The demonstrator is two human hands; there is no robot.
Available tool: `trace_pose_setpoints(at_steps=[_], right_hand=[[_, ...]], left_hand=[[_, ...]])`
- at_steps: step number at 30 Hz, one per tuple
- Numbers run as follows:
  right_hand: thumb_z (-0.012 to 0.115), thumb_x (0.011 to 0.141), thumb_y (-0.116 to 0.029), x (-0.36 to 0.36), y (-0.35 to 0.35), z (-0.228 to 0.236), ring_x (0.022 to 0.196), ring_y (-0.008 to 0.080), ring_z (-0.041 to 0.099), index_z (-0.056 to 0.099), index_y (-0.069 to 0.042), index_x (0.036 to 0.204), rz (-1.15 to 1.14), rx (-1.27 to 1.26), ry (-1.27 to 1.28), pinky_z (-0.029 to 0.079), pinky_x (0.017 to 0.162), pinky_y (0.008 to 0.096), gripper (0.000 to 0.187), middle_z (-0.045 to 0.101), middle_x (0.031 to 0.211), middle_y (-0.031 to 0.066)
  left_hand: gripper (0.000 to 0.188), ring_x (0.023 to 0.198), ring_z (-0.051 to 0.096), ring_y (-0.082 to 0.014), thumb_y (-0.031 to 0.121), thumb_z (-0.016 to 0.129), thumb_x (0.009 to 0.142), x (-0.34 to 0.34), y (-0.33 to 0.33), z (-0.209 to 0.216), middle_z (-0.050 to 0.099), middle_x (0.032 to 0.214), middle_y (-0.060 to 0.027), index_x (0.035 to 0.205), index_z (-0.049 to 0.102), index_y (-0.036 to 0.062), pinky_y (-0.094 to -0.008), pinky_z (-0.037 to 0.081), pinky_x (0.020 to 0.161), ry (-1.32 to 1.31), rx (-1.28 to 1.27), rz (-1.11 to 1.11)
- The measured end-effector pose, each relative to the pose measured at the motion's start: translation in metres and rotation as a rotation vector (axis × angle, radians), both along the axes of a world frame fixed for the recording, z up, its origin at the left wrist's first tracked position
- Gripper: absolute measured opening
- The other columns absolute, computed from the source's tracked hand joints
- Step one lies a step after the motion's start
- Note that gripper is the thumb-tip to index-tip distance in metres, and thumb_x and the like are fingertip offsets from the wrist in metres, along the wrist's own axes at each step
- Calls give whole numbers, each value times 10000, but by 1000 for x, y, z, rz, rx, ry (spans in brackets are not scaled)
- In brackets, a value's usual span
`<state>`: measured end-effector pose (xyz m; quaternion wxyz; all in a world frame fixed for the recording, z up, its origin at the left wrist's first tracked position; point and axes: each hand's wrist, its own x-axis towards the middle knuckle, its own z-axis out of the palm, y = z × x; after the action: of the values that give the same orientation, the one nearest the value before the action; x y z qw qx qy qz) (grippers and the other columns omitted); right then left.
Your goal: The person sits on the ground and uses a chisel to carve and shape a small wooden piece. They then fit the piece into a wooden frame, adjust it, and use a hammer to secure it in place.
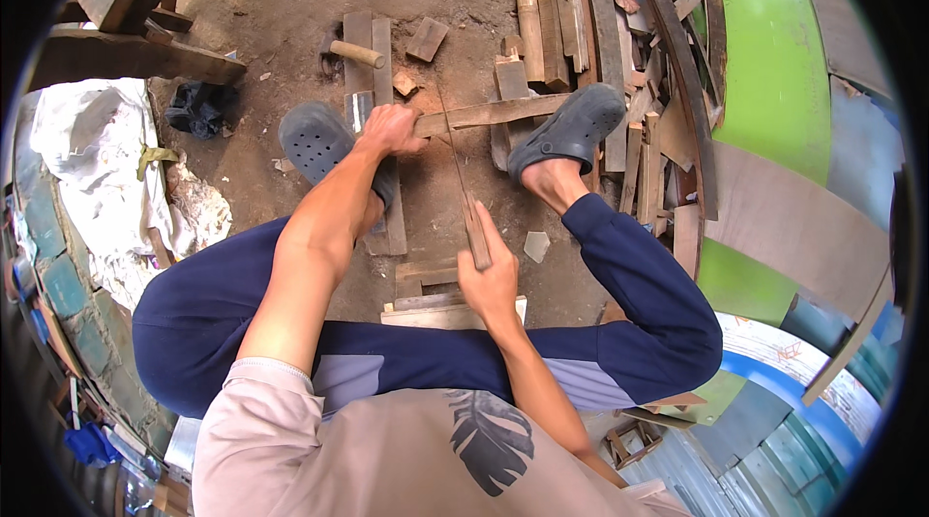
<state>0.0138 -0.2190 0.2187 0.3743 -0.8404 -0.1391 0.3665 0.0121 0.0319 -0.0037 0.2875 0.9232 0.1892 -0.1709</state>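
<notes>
My right hand [491, 277] is closed round the wooden handle of a handsaw [459, 169]. The narrow blade points away from me and crosses a strip of wood [498, 113] near its left end. My left hand [392, 130] grips that left end, close beside the blade. On the strip's right end rests my right foot in a dark clog [571, 130]. A second dark clog [317, 142] is on my left foot, standing by some flat boards [382, 53]. Sawdust-coloured ground shows around the cut.
A hammer-like tool with a wooden handle [356, 54] lies beyond my left hand, near a wood offcut [427, 38]. Long planks and scraps [605, 33] pile up on the right beside a green panel [764, 53]. White sacking [92, 159] and a black plastic bag [201, 109] lie left.
</notes>
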Motion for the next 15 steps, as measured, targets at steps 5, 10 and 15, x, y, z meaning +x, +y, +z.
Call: trace_pose_setpoints(at_steps=[5, 10, 15], right_hand=[[601, 822, -75, 7, 9, -30, 806, 337, 741, 448, -109, 1526, -2, 49, -69, 556, 752, 384, 721, 710, 1116, 274], [602, 826, -68, 11, 17, -13, 667, 261, 717, 446, -112, 1533, 12, -11, -60, 545, 659, 357, 725, 724, 1078, 261], [576, 811, -31, -9, -7, -44, 733, 200, 704, 477, -79, 1510, -10, 55, -106, 549, 716, 327, 708, 733, 1111, 228]], left_hand=[[458, 863, 707, -419, 410, 748, 684, 0, 3, 4, 718, 863, -256, 925, 736, 21, -487, 558, 782, -51, -27, 26], [478, 836, 706, -422, 420, 751, 671, -2, 0, 0, 714, 839, -254, 939, 729, 25, -495, 556, 763, -52, -20, 16], [474, 840, 709, -421, 401, 746, 668, -3, -1, -1, 718, 848, -252, 957, 728, 26, -495, 554, 759, -24, -26, 29]])
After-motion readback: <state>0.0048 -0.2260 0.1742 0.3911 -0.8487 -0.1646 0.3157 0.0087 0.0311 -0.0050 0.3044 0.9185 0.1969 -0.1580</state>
